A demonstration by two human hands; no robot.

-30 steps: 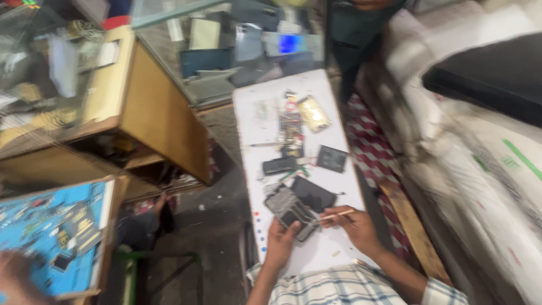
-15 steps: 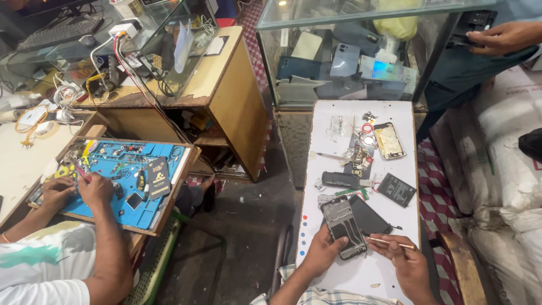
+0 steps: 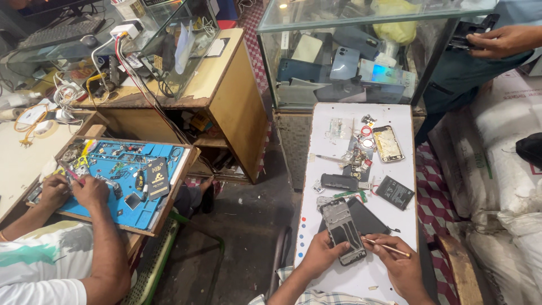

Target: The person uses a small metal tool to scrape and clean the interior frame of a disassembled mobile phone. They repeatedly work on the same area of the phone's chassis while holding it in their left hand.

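Head view: the left hand [image 3: 319,255] has its grip around an opened phone frame [image 3: 344,230]. The right hand [image 3: 398,265] has its grip pinching thin tweezers [image 3: 385,246] above the white worktop [image 3: 389,116].

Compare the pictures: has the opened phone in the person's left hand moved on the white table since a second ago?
No. The opened phone in the left hand lies near the table's near end, just below the black battery, as before. Only the camera has swung.

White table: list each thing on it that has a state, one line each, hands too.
Phone frame: opened, back off, held at its lower edge by left hand.
Thin tool: in right hand, tip at the frame.
Black panel: flat, partly under the frame.
Gold-edged phone shell: flat, open, apart.
Black battery: loose, flat.
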